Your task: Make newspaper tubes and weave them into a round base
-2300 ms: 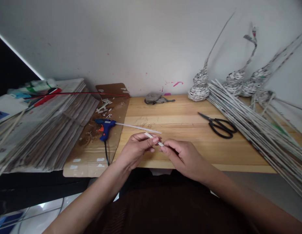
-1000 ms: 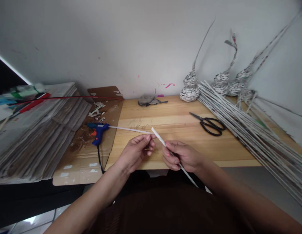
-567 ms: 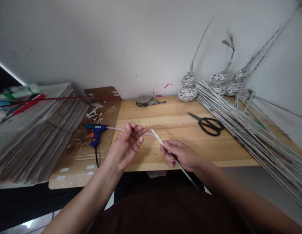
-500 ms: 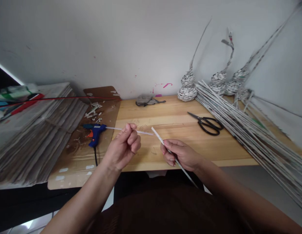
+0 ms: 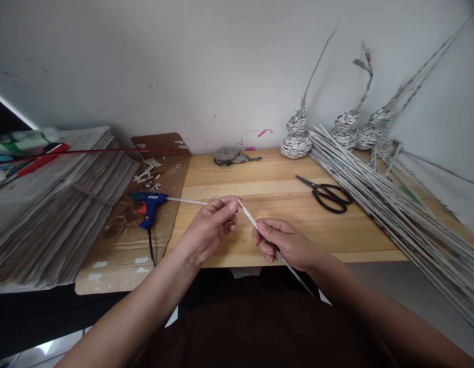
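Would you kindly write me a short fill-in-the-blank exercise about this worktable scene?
1. While the right hand grips the thin stick, the ____ hand is at its upper tip.
2. The glue gun lying on the cardboard has a ____ handle.
3. The scissors on the wooden table have ____ handles.

Missing words: left; blue; black.

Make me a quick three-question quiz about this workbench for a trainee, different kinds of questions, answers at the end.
1. True or false: the blue glue gun lies on the cardboard.

2. What does the person's right hand hold?
a) the blue glue gun
b) a slim pale stick
c) a stack of newspapers

3. Name the black-handled tool lying on the wooden tabletop.

Key:
1. True.
2. b.
3. The scissors.
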### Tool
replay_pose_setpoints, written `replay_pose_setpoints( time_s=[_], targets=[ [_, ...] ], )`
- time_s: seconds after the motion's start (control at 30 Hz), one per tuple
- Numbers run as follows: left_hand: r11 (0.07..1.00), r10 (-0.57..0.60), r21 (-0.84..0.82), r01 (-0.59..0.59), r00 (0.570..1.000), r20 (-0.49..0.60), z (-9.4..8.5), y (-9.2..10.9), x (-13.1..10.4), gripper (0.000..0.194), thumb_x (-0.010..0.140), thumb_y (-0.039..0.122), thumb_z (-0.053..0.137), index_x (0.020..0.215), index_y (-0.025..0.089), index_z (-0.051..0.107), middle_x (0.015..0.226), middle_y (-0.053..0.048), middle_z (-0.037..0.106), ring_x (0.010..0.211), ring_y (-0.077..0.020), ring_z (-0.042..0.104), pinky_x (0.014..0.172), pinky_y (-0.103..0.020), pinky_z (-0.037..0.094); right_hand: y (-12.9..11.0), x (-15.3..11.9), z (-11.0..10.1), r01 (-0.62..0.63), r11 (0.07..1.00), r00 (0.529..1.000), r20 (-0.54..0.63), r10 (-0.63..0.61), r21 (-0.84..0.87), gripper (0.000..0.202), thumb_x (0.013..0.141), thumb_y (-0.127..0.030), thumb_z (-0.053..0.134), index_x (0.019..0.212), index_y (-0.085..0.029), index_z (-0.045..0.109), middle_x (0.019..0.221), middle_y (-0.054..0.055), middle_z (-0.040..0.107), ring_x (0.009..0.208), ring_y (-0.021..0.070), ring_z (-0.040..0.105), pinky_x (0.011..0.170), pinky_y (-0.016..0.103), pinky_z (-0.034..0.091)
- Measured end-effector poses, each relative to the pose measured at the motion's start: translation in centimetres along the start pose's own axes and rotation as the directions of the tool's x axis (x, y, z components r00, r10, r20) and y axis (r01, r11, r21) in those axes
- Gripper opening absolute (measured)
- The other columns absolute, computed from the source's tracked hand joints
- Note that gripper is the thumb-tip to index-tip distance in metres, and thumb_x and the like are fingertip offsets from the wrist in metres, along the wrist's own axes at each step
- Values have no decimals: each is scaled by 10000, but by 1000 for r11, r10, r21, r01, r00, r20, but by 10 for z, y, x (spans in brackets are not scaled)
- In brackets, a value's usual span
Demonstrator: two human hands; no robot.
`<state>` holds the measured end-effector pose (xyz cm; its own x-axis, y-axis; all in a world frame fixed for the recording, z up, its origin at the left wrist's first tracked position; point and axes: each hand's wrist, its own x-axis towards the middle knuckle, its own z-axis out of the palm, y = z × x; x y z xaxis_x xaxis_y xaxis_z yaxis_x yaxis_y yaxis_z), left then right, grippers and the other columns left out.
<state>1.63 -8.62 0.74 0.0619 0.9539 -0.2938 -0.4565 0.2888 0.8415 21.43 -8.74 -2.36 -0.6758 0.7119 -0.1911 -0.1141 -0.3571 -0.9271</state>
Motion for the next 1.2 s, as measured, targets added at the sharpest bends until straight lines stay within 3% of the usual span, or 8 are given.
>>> replay_pose_setpoints(
  time_s=[0.13, 0.37, 0.5, 0.6, 0.67, 0.87, 1.07, 1.2],
  targets=[
    [992, 49, 112, -56, 997, 64, 13, -15, 1, 210, 663, 270, 872, 738, 140, 724, 662, 16, 607, 566, -51, 533, 527, -161, 447, -3, -2, 3, 24, 987, 999, -39, -31, -161, 423, 936, -560, 514, 800, -164, 580, 529, -59, 454, 461, 68, 417, 486, 219, 344],
    [980, 124, 147, -131, 991, 53, 5, -18, -1, 181, 684, 277, 855, 809, 163, 791, 680, -22, 679, 594, -69, 570, 571, -179, 471, 5, 1, -6, -110, 989, 993, 51, 105, 101, 398, 945, -559, 465, 822, -189, 547, 487, -83, 389, 395, 69, 340, 415, 213, 281],
    [965, 160, 206, -164, 987, 37, 3, -20, -1, 159, 713, 279, 837, 828, 179, 794, 695, -18, 692, 592, -66, 585, 583, -176, 479, -2, 1, 1, 47, 970, 995, -71, -66, -240, 307, 965, -473, 481, 915, -185, 575, 610, -44, 483, 503, 88, 452, 484, 228, 360],
    [957, 166, 233, -175, 985, 55, 2, -20, -1, 160, 728, 273, 825, 855, 181, 796, 671, -11, 684, 590, -67, 587, 599, -180, 490, -6, -2, 6, 144, 825, 963, -114, -243, -547, 269, 986, -396, 473, 885, -179, 596, 663, -21, 510, 595, 99, 478, 561, 240, 389],
    [957, 163, 231, -175, 984, 69, 2, -20, -2, 178, 729, 266, 822, 883, 182, 798, 672, -13, 688, 602, -75, 598, 618, -190, 506, -6, -3, 7, 149, 772, 953, -118, -279, -618, 284, 1002, -381, 443, 894, -179, 611, 660, -18, 518, 604, 101, 480, 574, 243, 385],
    [952, 142, 269, -145, 989, 29, 1, -19, -1, 203, 713, 293, 825, 863, 160, 791, 696, -41, 709, 606, -103, 615, 606, -213, 521, -2, -5, 4, 86, 889, 975, -147, -169, -450, 327, 1008, -437, 406, 963, -184, 607, 613, -42, 478, 501, 88, 446, 492, 225, 384],
    [920, 182, 342, -189, 982, 52, -10, -15, -2, 192, 719, 308, 824, 775, 137, 757, 651, -36, 676, 584, -100, 587, 549, -191, 468, -3, -4, 4, 67, 923, 982, -139, -129, -378, 317, 993, -437, 439, 959, -176, 615, 577, -57, 446, 477, 80, 428, 477, 213, 400],
    [983, 183, -1, -184, 982, -45, -25, 4, 1, 201, 720, 283, 831, 774, 143, 698, 672, 6, 631, 532, -51, 526, 494, -146, 422, -1, -3, -1, 62, 949, 982, -152, -114, -310, 322, 999, -432, 428, 943, -171, 608, 551, -61, 467, 449, 69, 439, 477, 209, 379]
  ],
)
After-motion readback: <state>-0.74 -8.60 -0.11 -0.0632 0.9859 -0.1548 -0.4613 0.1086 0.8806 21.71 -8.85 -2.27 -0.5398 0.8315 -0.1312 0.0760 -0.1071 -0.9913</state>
